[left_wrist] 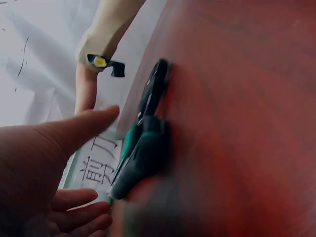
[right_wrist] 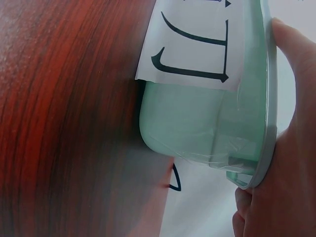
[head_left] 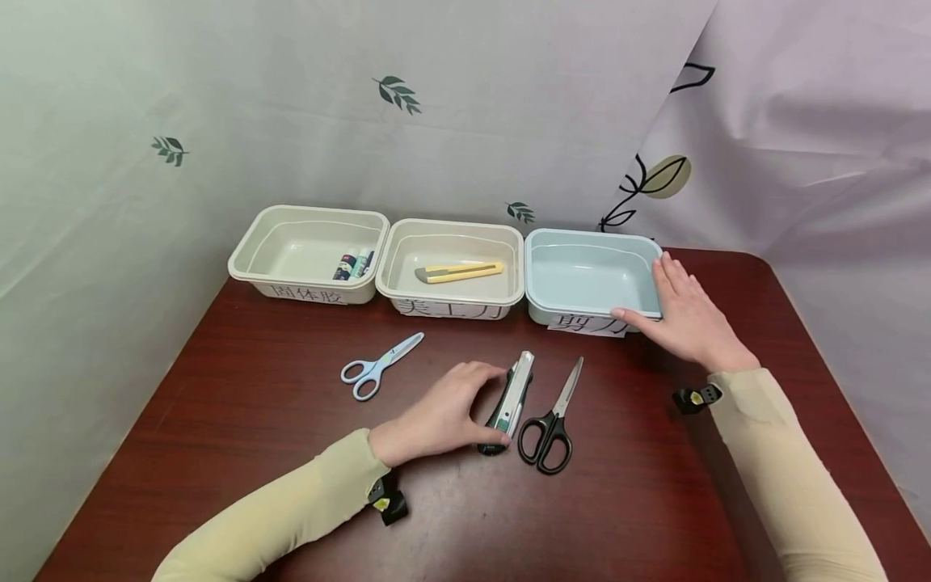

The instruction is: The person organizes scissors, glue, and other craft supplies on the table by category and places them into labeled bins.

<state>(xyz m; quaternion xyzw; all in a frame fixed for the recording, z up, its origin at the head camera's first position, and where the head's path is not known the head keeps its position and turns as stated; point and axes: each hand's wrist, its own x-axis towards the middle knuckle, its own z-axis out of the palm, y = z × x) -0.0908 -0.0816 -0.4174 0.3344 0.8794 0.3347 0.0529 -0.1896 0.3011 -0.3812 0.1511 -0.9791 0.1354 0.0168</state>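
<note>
A silver, black and green utility knife (head_left: 515,396) lies on the table, blurred in the left wrist view. My left hand (head_left: 444,412) is spread around it, fingertips by its upper end and thumb by its lower end. Black-handled scissors (head_left: 554,432) lie just to the right of the knife, points away from me. My right hand (head_left: 691,311) rests on the right front corner of a light blue bin (head_left: 534,279), thumb on the front rim and fingers stretched along the right side. A paper label (right_wrist: 192,44) covers part of that bin's front.
Light blue scissors (head_left: 374,372) lie left of my left hand. At the back, two cream bins stand in a row with the blue one. The middle bin (head_left: 385,267) holds a yellow utility knife (head_left: 461,272); the left bin (head_left: 250,246) holds several glue sticks (head_left: 353,265).
</note>
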